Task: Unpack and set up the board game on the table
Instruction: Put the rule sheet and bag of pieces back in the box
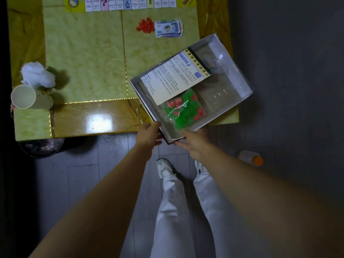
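Gripping the game box: left hand, right hand (rule sheet inside)

**Marbled yellow, with reds and greens**

Your table is yellow-green with a marbled pattern and a brown veined border. The board shows white and pink cells between yellow corners. You have a red pile of pieces and blue-and-white banknotes. Your box is pale grey inside with a black edge. Its bag of houses is green and red, and its sheet is white, headed in blue.
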The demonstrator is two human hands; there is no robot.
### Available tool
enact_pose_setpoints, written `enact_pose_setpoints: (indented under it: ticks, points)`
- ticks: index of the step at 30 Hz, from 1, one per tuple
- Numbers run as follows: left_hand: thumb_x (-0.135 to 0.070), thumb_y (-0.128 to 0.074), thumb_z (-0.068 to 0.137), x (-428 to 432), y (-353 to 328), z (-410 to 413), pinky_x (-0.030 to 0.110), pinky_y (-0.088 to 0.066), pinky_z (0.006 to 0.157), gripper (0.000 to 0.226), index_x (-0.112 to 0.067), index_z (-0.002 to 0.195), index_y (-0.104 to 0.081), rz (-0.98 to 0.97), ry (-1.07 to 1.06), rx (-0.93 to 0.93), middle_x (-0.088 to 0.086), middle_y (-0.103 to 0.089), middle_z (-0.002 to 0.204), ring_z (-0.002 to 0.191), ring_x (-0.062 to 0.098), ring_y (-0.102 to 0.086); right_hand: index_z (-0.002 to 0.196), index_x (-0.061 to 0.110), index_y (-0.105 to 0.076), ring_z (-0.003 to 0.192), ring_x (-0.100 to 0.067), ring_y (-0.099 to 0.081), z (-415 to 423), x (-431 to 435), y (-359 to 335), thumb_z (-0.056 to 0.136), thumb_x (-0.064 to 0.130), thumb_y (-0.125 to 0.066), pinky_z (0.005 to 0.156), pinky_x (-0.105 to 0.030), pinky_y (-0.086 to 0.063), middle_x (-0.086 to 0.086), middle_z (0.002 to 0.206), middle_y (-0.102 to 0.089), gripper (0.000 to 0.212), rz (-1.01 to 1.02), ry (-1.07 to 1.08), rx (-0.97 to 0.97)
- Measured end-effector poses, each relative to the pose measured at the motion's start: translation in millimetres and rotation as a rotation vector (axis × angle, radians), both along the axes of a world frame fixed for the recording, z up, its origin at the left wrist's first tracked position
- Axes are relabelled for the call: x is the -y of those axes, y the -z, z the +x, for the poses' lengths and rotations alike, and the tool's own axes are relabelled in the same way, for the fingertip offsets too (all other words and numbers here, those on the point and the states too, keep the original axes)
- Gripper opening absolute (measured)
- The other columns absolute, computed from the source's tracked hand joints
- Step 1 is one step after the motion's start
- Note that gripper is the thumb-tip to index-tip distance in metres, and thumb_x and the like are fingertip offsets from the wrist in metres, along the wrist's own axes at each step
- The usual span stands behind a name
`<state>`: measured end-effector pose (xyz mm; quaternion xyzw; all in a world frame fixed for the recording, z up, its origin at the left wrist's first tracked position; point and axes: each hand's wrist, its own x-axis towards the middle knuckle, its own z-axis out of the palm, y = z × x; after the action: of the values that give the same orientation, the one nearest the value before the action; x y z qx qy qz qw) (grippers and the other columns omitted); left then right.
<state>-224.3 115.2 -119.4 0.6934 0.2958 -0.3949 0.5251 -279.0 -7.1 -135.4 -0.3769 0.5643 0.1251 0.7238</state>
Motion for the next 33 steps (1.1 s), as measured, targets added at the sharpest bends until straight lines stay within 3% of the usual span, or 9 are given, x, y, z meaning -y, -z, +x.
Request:
enact_pose_setpoints:
  ticks: [4, 8, 11, 13, 17, 21, 27, 30, 33]
  points:
    - [-0.014, -0.052, 0.095, 13.3, -2.1, 3.1, 0.033, -0.054, 0.075, 0.012, -0.004, 0.096, -0.057, 0.0, -0.023, -0.045, 0.015, -0.06, 0.097, 0.089, 0.026, -0.059, 0.132, -0.001, -0.035, 0.106, -0.04, -0.06, -5.6, 19.2, -0.9, 0.076, -0.016, -0.063, 0.055, -0.043, -0.058, -0.023, 0.129, -0.052, 0.065, 0.054, 0.048, 0.017]
    - [-0.011, -0.055, 0.09, 25.8, -1.8, 0.3, 0.036, -0.059, 0.069, 0.036, 0.003, 0.123, -0.048, 0.027, -0.129, -0.033, 0.024, -0.062, 0.114, 0.1, 0.034, -0.065, 0.129, -0.006, -0.042, 0.096, -0.038, -0.061, -3.1, 39.8, -15.8, 0.08, -0.021, -0.053, 0.052, -0.045, -0.057, -0.025, 0.125, -0.052, 0.053, 0.169, 0.007, 0.026]
    - [-0.007, -0.055, 0.09, 34.7, -2.1, 0.7, 0.034, -0.058, 0.068, 0.03, 0.01, 0.115, -0.055, 0.063, -0.117, -0.032, 0.026, -0.064, 0.111, 0.097, 0.035, -0.066, 0.115, -0.007, -0.048, 0.09, -0.039, -0.06, -4.2, 50.8, -19.2, 0.081, -0.023, -0.047, 0.053, -0.048, -0.058, -0.026, 0.119, -0.052, 0.038, 0.21, -0.037, 0.009]
    - [-0.005, -0.054, 0.092, 42.8, -2.8, 0.8, 0.033, -0.057, 0.069, 0.027, 0.01, 0.114, -0.055, 0.077, -0.124, -0.033, 0.026, -0.064, 0.11, 0.095, 0.035, -0.067, 0.122, -0.008, -0.044, 0.09, -0.038, -0.059, -6.9, 57.4, -13.7, 0.08, -0.023, -0.046, 0.052, -0.048, -0.057, -0.027, 0.12, -0.051, 0.045, 0.206, -0.041, -0.002]
    - [0.0, -0.053, 0.091, 51.1, -4.9, -2.7, 0.029, -0.057, 0.066, 0.035, 0.005, 0.125, -0.045, 0.05, -0.149, -0.027, 0.022, -0.063, 0.108, 0.09, 0.029, -0.066, 0.118, 0.003, -0.045, 0.074, -0.026, -0.055, -9.8, 62.9, -8.7, 0.082, -0.025, -0.036, 0.054, -0.05, -0.057, -0.013, 0.088, -0.048, 0.047, 0.191, -0.06, -0.006]
    - [0.011, -0.055, 0.086, 57.5, -7.7, -0.8, 0.029, -0.054, 0.065, 0.025, 0.001, 0.108, -0.05, 0.042, -0.091, -0.06, 0.02, -0.06, 0.103, 0.083, 0.025, -0.063, 0.085, 0.005, -0.049, 0.069, -0.018, -0.054, -13.9, 72.9, -7.4, 0.086, -0.018, -0.041, 0.062, -0.045, -0.058, -0.01, 0.076, -0.048, 0.024, 0.231, -0.125, -0.028]
    - [0.014, -0.053, 0.086, 80.6, -5.8, -0.5, 0.029, -0.057, 0.057, 0.035, 0.007, 0.121, -0.048, -0.001, -0.143, -0.107, 0.013, -0.06, 0.092, 0.073, 0.019, -0.063, 0.093, 0.017, -0.046, 0.081, -0.021, -0.059, -17.7, 85.5, 1.6, 0.08, -0.012, -0.048, 0.066, -0.032, -0.052, -0.01, 0.093, -0.058, 0.032, -0.017, -0.03, -0.006]
    - [0.013, -0.052, 0.086, 88.3, -5.1, 0.8, 0.028, -0.054, 0.052, 0.035, 0.005, 0.119, -0.048, 0.018, -0.148, -0.111, 0.015, -0.06, 0.1, 0.073, 0.02, -0.062, 0.097, 0.017, -0.049, 0.088, -0.024, -0.061, -18.9, 93.5, 2.1, 0.08, -0.011, -0.048, 0.076, -0.036, -0.054, -0.011, 0.096, -0.061, 0.033, 0.053, 0.016, 0.046]
    - [0.014, -0.053, 0.086, 83.9, -6.1, 4.5, 0.03, -0.051, 0.055, 0.023, -0.002, 0.103, -0.048, 0.054, -0.158, -0.093, 0.011, -0.057, 0.092, 0.07, 0.019, -0.058, 0.092, 0.012, -0.057, 0.086, -0.019, -0.062, -18.0, 104.7, -4.3, 0.089, 0.0, -0.042, 0.08, -0.033, -0.052, -0.005, 0.086, -0.067, 0.02, 0.177, 0.043, 0.063]
